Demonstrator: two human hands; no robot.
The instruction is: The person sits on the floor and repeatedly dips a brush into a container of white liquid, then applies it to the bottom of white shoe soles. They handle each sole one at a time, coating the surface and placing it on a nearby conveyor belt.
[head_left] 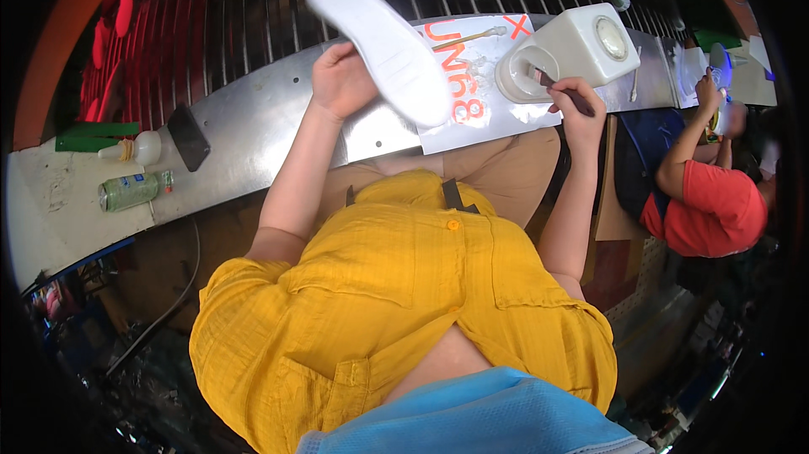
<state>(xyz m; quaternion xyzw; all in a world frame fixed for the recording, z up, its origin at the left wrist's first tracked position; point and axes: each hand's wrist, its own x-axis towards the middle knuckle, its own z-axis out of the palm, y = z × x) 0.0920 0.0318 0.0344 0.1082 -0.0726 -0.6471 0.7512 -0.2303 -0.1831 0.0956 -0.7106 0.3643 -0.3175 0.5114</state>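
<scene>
Here, the left hand (344,83) grasped a white shoe sole (389,51) by its edge, while the right hand (583,117) clasped a brush (547,79), tip at a white cup (511,86).

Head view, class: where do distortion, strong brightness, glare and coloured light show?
Head view: the metal bench curves, with bright glare patches; head view: red light tints the barred rack at left; head view: the white sole looks nearly washed out.

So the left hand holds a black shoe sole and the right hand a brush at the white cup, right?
Not quite: the shoe sole is white, not black, as the head view shows. The left hand holds it and the right hand a brush at the white cup.
</scene>
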